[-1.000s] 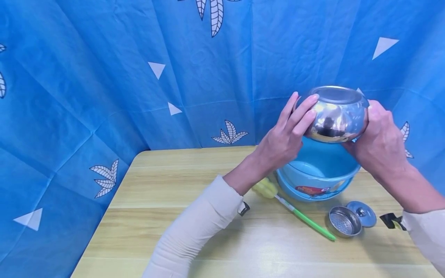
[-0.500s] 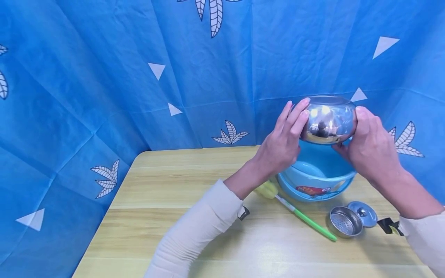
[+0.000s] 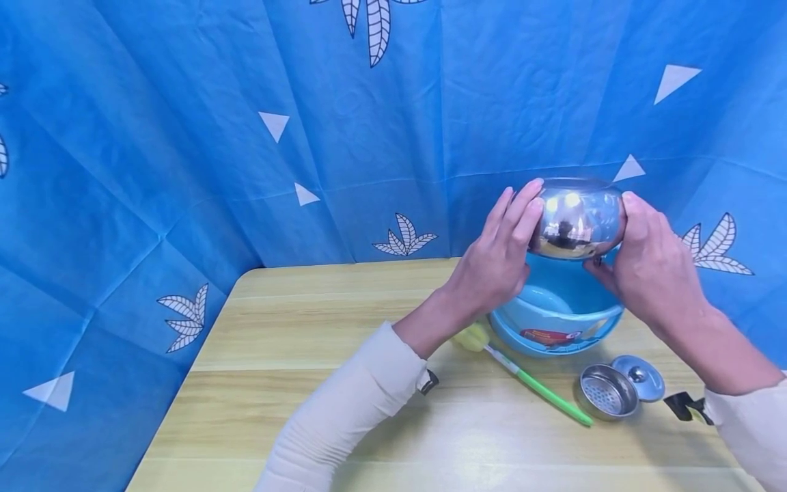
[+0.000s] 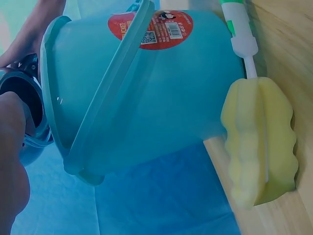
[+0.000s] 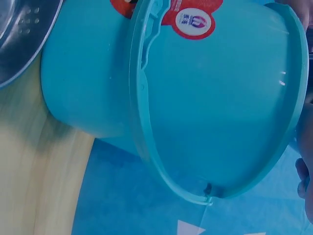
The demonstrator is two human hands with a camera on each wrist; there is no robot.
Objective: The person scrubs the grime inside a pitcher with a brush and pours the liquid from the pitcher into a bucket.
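Both hands hold a shiny stainless steel teapot point(image 3: 574, 222) bottom up over a light blue bucket point(image 3: 550, 321). The left hand point(image 3: 494, 256) grips its left side, fingers spread along the curved wall. On the other side, the right hand point(image 3: 652, 263) grips it with the thumb underneath. In the left wrist view the teapot's rim point(image 4: 36, 100) shows beside the bucket's mouth, and part of the left hand point(image 4: 12, 161) is at the edge. Fingers of the right hand point(image 5: 305, 171) show at the right wrist view's edge. Whether anything pours out cannot be seen.
A yellow sponge brush point(image 3: 472, 337) with a green handle lies left of the bucket on the wooden table point(image 3: 295, 389). In front of the bucket are a perforated metal strainer point(image 3: 607, 391) and a round metal lid point(image 3: 639, 377). A blue patterned curtain point(image 3: 369, 137) hangs behind.
Both hands have lowered the teapot and shifted it slightly left over the bucket. Its base has tipped away from view. The things on the table have not moved.
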